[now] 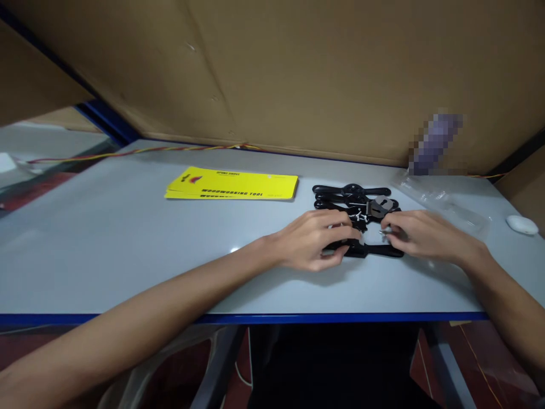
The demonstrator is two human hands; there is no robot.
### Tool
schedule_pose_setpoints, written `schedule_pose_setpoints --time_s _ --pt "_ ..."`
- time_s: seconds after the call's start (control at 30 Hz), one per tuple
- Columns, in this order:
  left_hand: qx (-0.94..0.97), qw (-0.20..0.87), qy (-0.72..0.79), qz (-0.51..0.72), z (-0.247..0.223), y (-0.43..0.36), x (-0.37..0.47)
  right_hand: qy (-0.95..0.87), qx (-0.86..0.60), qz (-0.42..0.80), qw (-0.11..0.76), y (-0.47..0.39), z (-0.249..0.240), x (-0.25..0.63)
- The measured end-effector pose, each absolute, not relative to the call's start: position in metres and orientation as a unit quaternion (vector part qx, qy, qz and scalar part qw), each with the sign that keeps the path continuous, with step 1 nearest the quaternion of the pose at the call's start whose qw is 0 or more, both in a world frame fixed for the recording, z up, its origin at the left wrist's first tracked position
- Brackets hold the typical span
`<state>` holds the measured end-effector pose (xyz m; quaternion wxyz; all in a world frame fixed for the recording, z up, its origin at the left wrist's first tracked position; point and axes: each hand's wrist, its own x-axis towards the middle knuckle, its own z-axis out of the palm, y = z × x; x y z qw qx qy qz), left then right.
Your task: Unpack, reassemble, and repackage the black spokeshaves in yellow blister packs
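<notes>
Several black spokeshaves lie in a stack of rows on the right half of the table. My left hand is closed over the nearest spokeshave, covering its left handle and part of its middle. Just to the right, my right hand pinches a small metal screw between thumb and fingers, above the table. Flat grey metal blades rest on the spokeshaves behind my hands. Beside them, small silver screws lie in a little heap, partly screened by my left fingers.
Yellow printed cards lie stacked left of the spokeshaves. Clear plastic bags lie at the right, near a pixelated purple object. A white rounded case sits at the right edge. Twisted wires run along the back by a cardboard wall.
</notes>
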<state>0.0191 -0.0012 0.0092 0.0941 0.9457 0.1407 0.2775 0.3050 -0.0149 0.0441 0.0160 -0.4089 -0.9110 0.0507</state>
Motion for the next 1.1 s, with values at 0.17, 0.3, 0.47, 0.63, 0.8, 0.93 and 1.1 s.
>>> schedule_pose_setpoints --time_s 0.17,0.3,0.47,0.63,0.8,0.93,1.1 --pt "0.943 0.101 0.234 0.213 0.000 -0.002 0.024 -0.935 -0.350 0.047 0.023 -0.011 0.038 0.307" --pt "0.938 0.166 0.243 0.185 -0.003 -0.001 0.026 -0.934 -0.352 0.033 0.045 -0.009 0.035 0.307" --pt "0.937 0.181 0.231 0.191 -0.004 0.000 0.026 -0.931 -0.320 0.037 0.170 -0.014 0.037 0.301" --pt "0.937 0.164 0.236 0.197 -0.005 -0.002 0.028 -0.914 -0.268 0.101 0.287 -0.026 0.034 0.284" --pt "0.942 0.121 0.241 0.201 -0.006 -0.003 0.028 -0.904 -0.256 0.150 0.309 -0.030 0.025 0.271" --pt "0.944 0.098 0.241 0.200 -0.008 -0.004 0.028 -0.895 -0.271 0.160 0.317 -0.029 0.020 0.270" --pt "0.948 0.082 0.237 0.197 -0.007 -0.005 0.029 -0.901 -0.291 0.120 0.299 -0.029 0.019 0.271"
